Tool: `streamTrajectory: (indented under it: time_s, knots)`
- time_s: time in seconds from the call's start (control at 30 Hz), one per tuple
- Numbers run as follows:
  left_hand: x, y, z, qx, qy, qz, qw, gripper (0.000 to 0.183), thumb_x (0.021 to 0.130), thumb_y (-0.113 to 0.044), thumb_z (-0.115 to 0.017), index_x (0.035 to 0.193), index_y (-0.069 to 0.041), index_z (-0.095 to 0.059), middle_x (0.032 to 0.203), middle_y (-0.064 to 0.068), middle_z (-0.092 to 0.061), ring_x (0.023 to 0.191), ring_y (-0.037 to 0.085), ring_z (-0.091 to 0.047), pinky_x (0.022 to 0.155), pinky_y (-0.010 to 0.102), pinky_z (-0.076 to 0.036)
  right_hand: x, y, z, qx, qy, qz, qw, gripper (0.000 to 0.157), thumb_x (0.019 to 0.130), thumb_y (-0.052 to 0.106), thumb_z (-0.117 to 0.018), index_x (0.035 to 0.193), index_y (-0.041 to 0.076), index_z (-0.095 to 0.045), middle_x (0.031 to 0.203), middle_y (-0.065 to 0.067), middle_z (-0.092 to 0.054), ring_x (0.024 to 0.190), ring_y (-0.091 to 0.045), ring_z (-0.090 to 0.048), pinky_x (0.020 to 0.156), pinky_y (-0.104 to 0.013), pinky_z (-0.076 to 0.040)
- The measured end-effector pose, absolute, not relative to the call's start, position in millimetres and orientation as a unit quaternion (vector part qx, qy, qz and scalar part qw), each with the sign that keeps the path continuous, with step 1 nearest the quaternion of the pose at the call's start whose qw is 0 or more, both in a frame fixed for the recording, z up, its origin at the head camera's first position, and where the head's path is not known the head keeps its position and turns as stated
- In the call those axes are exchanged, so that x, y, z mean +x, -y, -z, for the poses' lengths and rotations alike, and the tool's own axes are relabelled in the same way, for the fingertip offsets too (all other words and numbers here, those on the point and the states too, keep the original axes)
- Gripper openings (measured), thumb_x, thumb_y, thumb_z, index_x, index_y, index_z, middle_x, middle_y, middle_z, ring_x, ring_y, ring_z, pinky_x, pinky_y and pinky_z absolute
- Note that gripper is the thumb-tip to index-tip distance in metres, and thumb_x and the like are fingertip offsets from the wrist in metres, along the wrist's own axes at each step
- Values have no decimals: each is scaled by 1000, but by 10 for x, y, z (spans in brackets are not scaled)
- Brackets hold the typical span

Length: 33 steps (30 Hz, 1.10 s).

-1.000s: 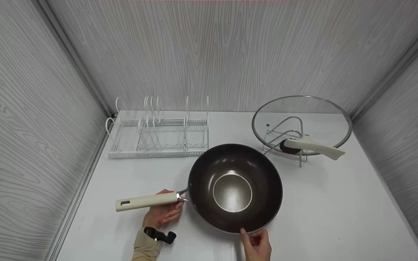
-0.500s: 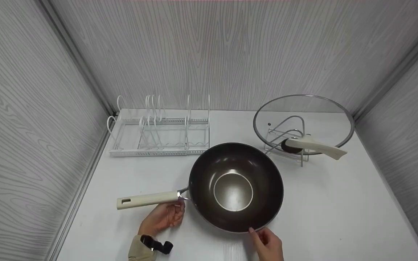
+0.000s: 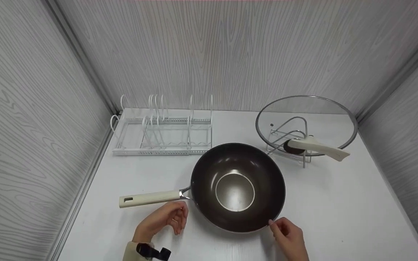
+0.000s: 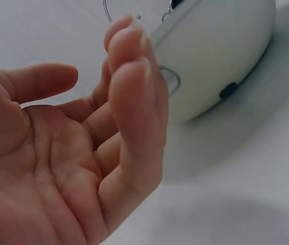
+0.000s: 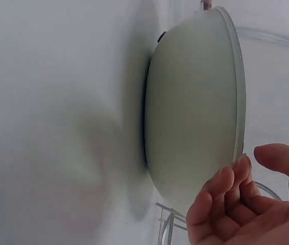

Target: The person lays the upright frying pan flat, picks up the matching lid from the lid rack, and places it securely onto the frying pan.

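Note:
A wok (image 3: 236, 188) with a dark inside and a cream handle (image 3: 150, 199) stands on the white table, handle pointing left. Its pale outer wall (image 4: 215, 56) shows in the left wrist view. My left hand (image 3: 163, 220) is just below the handle's inner end, fingers loosely bent, holding nothing. At the wok's lower right rim is my right hand (image 3: 289, 235). In the right wrist view, the fingertips (image 5: 242, 166) of that hand lie at the rim, and its thumb stands apart from the rim.
A white dish rack (image 3: 162, 152) stands at the back left. At the back right a glass lid (image 3: 325, 108) with a cream knob handle leans on a small wire stand (image 3: 304, 159). Grey wood-grain walls (image 3: 209, 54) close off the back and sides.
My left hand has come away from the wok handle, down toward me. The right hand has slid right along the rim and its grip has loosened. The wok stays in place.

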<state>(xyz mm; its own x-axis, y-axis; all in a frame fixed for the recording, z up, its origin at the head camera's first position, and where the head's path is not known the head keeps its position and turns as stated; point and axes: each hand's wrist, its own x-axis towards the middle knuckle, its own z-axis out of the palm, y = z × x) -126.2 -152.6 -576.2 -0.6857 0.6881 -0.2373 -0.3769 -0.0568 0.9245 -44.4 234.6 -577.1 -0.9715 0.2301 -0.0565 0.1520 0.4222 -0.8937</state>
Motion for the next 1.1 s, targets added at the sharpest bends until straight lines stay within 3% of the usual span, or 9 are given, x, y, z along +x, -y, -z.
streamTrajectory:
  time_s: [0.17,0.37,0.53,0.87,1.1]
  knots:
    - [-1213,1465,5562,161,-605,-705,333,46,101,-28,-32,93,15,-46,70,12,-62,51,17,-57,48,28,-52,-523,-2480,5706,-94,858,-501,63,18,87,23,-68,72,15,-60,59,1,-53,51,-11,-49,47,-22,-40]
    - [-1189,1380,5354,181,-638,-689,293,47,103,-26,-31,92,17,-48,70,18,-62,50,20,-58,49,33,-53,-646,-2627,5578,-84,887,-445,94,15,87,18,-67,74,14,-61,61,4,-54,53,-9,-48,49,-21,-40]
    - [-1161,1321,5255,171,-655,-681,280,47,103,-28,-32,92,14,-49,71,24,-61,51,20,-58,49,34,-53,-716,-2725,5509,-71,893,-428,119,14,86,14,-68,75,11,-61,61,4,-55,52,-9,-47,48,-21,-40]
    - [-1193,1132,5140,169,-653,-693,255,45,103,-27,-34,91,14,-49,72,25,-61,52,23,-60,50,36,-54,-815,-2883,5415,-24,894,-413,174,14,82,5,-70,78,14,-60,61,8,-54,51,-9,-47,47,-19,-39]
    - [-1243,918,5032,159,-650,-703,239,41,102,-28,-37,89,9,-51,69,17,-62,52,21,-59,50,31,-52,-912,-3000,5299,15,899,-366,241,12,80,2,-69,83,10,-60,66,6,-55,58,-7,-47,53,-13,-38]
